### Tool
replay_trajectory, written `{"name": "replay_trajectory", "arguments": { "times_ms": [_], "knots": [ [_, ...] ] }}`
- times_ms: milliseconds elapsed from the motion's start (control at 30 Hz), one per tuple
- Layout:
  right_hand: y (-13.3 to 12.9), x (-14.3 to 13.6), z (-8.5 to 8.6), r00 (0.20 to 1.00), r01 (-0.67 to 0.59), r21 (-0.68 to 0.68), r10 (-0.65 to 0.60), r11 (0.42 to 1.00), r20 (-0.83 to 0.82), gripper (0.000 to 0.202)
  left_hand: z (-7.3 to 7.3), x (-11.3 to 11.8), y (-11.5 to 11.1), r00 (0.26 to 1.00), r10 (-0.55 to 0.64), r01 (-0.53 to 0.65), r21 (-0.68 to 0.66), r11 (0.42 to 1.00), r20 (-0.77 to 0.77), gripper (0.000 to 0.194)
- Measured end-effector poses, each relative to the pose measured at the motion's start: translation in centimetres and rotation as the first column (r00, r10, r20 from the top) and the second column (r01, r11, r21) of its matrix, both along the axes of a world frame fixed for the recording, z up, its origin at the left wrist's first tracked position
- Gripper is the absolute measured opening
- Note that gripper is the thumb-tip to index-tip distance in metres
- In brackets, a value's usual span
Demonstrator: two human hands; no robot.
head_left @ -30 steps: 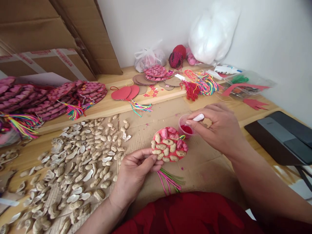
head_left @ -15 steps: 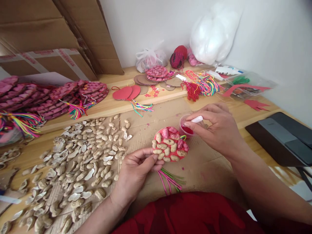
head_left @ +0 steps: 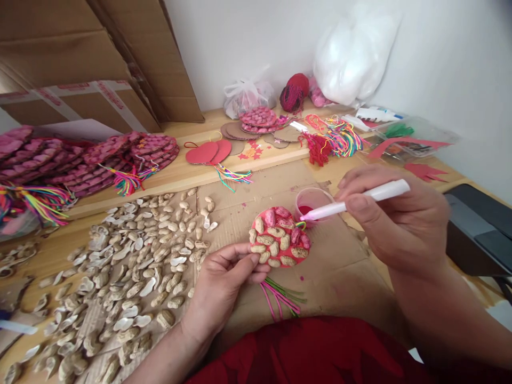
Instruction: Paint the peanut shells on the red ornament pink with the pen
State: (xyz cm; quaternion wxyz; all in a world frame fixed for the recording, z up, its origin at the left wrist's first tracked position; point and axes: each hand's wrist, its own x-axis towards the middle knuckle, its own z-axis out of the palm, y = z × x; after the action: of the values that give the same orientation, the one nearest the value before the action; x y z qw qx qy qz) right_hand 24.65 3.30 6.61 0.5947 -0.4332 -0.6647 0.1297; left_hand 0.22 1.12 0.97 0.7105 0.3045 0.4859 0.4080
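Note:
My left hand (head_left: 230, 274) pinches the left edge of a round red disc (head_left: 269, 230) covered with peanut shells. A few shells near its top and right are painted pink, while the others are bare tan. Pink and green cords (head_left: 280, 298) hang from the disc's lower edge. Between the fingers of my right hand (head_left: 394, 224) is a white paintbrush (head_left: 370, 196), slanting down to the left. Its pink-stained tip is just above the disc's upper right edge, in front of a clear plastic cup (head_left: 310, 194) with red paint inside.
Loose peanut shells (head_left: 132, 256) spread over the left of the cardboard sheet (head_left: 336, 282). Behind stand stacks of pink shell discs (head_left: 88, 160), plain red discs (head_left: 208, 152) and colourful tassels (head_left: 340, 136). A dark tablet case (head_left: 476, 229) lies at the right.
My right hand has drawn back to the right, bringing the paintbrush out of the paint cup to a slanted position near the disc. My left hand has hardly moved.

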Motion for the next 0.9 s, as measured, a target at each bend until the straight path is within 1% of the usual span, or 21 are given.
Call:
{"name": "replay_trajectory", "arguments": {
  "times_ms": [67,100,333,533,733,900],
  "knots": [
    [-0.08,-0.39,0.06,0.998,-0.067,0.011,0.067,0.998,-0.010,0.007,0.03,0.02,0.01,1.000,-0.004,0.004,0.000,1.000,0.000,0.023],
    [-0.10,-0.51,0.05,0.997,-0.080,0.015,0.081,0.997,-0.006,0.008,0.04,0.02,0.00,1.000,-0.005,0.005,0.001,1.000,-0.001,0.023],
    [-0.16,-0.45,-0.14,0.995,-0.068,-0.009,0.068,0.998,0.077,0.010,0.09,-0.02,-0.11,1.000,0.000,0.001,0.011,1.000,-0.019,0.024],
    [-0.18,-0.34,-0.06,0.996,-0.084,0.001,0.084,0.996,0.033,0.012,0.10,-0.01,-0.09,1.000,0.006,-0.005,0.006,1.000,-0.012,0.022],
    [-0.25,-0.46,-0.10,0.995,-0.074,-0.003,0.074,0.997,0.071,0.010,0.13,-0.01,-0.09,0.999,-0.024,0.024,0.011,1.000,-0.027,0.022],
    [-0.27,-0.52,-0.05,0.989,-0.120,0.005,0.120,0.993,0.086,0.010,0.08,-0.04,-0.14,1.000,-0.014,0.014,0.012,1.000,-0.019,0.023]
  ]
}}
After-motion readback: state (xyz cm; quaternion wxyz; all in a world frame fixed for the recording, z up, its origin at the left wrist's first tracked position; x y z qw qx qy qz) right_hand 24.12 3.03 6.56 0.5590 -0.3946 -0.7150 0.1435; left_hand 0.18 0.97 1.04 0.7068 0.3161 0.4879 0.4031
